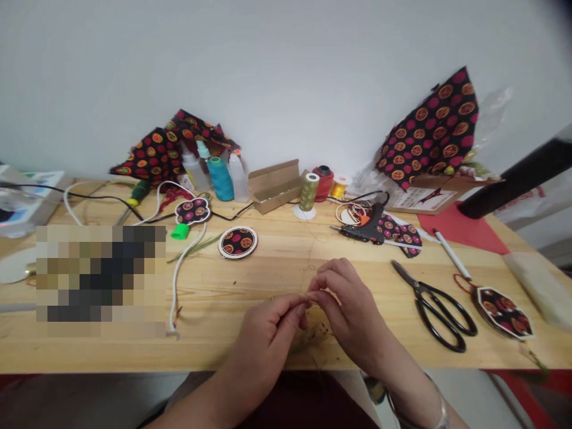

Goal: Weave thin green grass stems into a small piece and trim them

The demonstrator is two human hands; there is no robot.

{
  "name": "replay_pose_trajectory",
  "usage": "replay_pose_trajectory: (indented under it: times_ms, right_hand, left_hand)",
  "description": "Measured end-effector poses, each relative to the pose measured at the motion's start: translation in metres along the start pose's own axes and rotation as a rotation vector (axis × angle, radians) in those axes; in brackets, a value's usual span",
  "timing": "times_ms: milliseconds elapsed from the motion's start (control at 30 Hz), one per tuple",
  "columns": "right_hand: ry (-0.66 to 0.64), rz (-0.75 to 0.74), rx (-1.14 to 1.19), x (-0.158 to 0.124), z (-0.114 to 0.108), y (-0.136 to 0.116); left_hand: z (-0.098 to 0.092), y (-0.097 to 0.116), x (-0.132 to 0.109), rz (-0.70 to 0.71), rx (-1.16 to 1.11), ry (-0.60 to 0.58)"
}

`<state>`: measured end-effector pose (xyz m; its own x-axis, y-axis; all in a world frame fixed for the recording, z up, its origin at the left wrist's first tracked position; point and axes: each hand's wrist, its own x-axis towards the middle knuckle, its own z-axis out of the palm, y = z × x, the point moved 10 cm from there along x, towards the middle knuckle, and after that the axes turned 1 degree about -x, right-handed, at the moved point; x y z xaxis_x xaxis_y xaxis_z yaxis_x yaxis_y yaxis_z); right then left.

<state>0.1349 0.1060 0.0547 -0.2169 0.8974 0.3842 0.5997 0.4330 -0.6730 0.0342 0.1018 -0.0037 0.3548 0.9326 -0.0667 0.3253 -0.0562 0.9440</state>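
Note:
My left hand [274, 328] and my right hand [346, 307] meet over the front of the table, fingertips pinched together. Between them is a thin thread, mostly hidden by the fingers. A faint length of thread [311, 267] curls on the wood just beyond, toward an olive-green thread spool [308, 193]. Under the hands lie loose greenish thread ends and dark bits [319, 333]. A round fabric-covered piece with a pale rim [238, 242] rests beyond my left hand. Black-handled scissors [435, 307] lie to the right of my right hand, blades partly apart.
Right: a fabric octagonal pendant [504, 313], white pen [452, 255] and hot glue gun [361, 227]. Left: a flower-shaped fabric piece [192, 210], green cap [180, 232], white cord [179, 280] and a pixelated area. Behind: teal thread cone [220, 179], cardboard box [274, 186], patterned cloth [435, 128].

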Motion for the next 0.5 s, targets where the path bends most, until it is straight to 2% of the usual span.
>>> replay_pose_trajectory:
  times_ms: [233, 367, 500]
  right_hand:
    - [-0.006, -0.169, -0.199, 0.0, 0.003, -0.022]
    - [-0.067, -0.142, -0.244, 0.0, 0.009, -0.018]
    - [-0.113, -0.099, -0.182, -0.001, 0.014, -0.013]
  left_hand:
    - [-0.002, 0.003, 0.001, 0.028, 0.063, 0.019]
    - [-0.001, 0.004, 0.002, 0.052, 0.093, 0.023]
    - [-0.001, 0.001, 0.0, 0.048, 0.11, 0.018]
